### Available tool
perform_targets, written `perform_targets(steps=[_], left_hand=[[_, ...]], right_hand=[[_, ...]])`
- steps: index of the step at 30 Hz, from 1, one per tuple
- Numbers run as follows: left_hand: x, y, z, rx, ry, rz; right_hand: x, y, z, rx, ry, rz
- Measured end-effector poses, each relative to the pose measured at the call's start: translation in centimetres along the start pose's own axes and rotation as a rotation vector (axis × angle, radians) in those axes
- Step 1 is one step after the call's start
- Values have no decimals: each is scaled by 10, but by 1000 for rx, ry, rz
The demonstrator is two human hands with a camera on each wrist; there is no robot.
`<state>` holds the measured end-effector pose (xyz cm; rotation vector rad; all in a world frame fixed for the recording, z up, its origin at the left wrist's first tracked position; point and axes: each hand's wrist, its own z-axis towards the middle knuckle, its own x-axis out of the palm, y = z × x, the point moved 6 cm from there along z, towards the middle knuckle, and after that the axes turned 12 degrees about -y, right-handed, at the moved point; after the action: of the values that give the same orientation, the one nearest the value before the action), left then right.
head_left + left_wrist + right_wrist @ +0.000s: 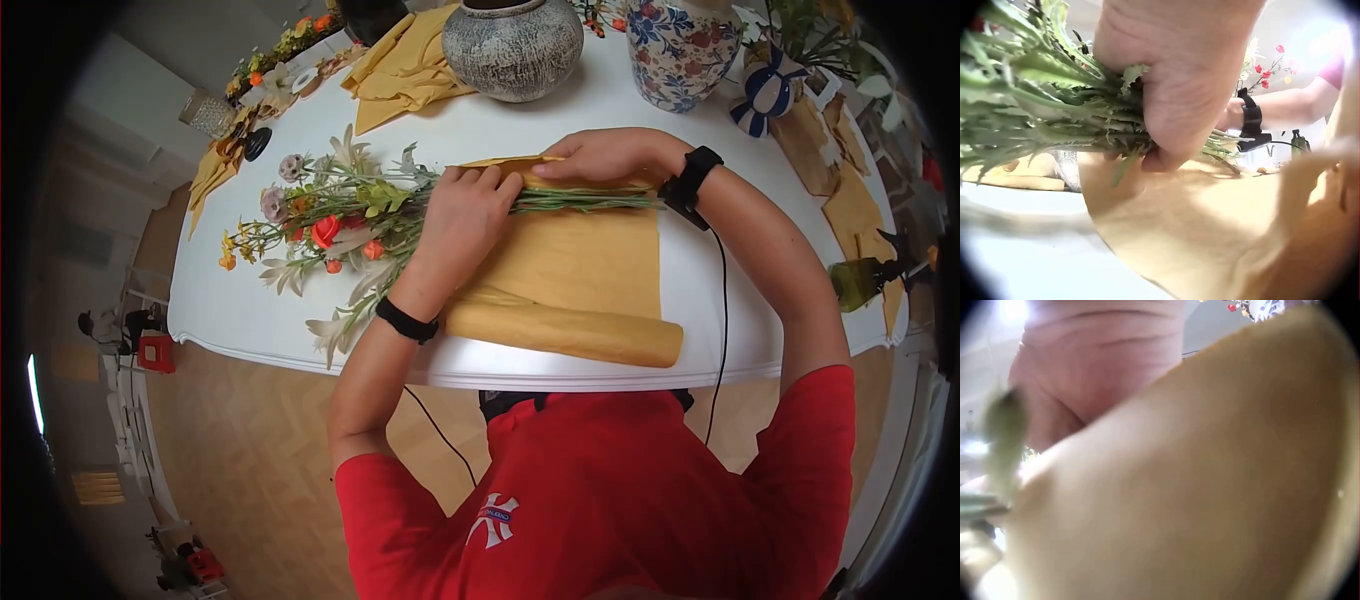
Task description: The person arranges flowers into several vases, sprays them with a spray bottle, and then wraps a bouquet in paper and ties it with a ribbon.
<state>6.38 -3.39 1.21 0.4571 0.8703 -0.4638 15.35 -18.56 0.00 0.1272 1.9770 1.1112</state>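
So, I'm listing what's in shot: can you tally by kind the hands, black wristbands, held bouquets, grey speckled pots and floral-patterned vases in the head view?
Left hand and right hand: 2
Black wristbands: 2
Held bouquet: 1
Grey speckled pot: 1
Floral-patterned vase: 1
Total: 7

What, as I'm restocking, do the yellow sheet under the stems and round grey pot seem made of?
Yellow sheet: probably matte paper, given its straight edge and smooth roll; fabric isn't excluded. Grey pot: likely rough-looking ceramic, given its mottled surface.
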Motion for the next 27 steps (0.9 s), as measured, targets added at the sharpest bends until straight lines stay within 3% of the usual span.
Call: perform_targets(steps=[2, 5, 9, 12, 15, 16, 19, 20, 27], left_hand=[[1, -1, 3, 9, -26, 4], [6, -3, 5, 28, -58, -7], [17, -5, 5, -16, 66, -71], [-10, -4, 16, -74, -55, -171], [-11, 6, 23, -40, -67, -75], [-9, 12, 26, -51, -9, -117], [10, 29, 28, -236, 531, -236], [10, 31, 31, -113, 401, -274], [-1, 21, 29, -118, 320, -322]], right_hand=[[8, 4, -11, 123, 82, 145], [15, 0, -9, -21, 198, -97], [21, -8, -5, -73, 176, -189], [21, -6, -10, -138, 120, -229], [20, 0, -13, -161, 123, -361], [18, 2, -14, -171, 89, -371], [14, 9, -21, -180, 5, -415], [14, 12, -23, -170, -15, -440], [9, 5, -31, -227, -49, -407]])
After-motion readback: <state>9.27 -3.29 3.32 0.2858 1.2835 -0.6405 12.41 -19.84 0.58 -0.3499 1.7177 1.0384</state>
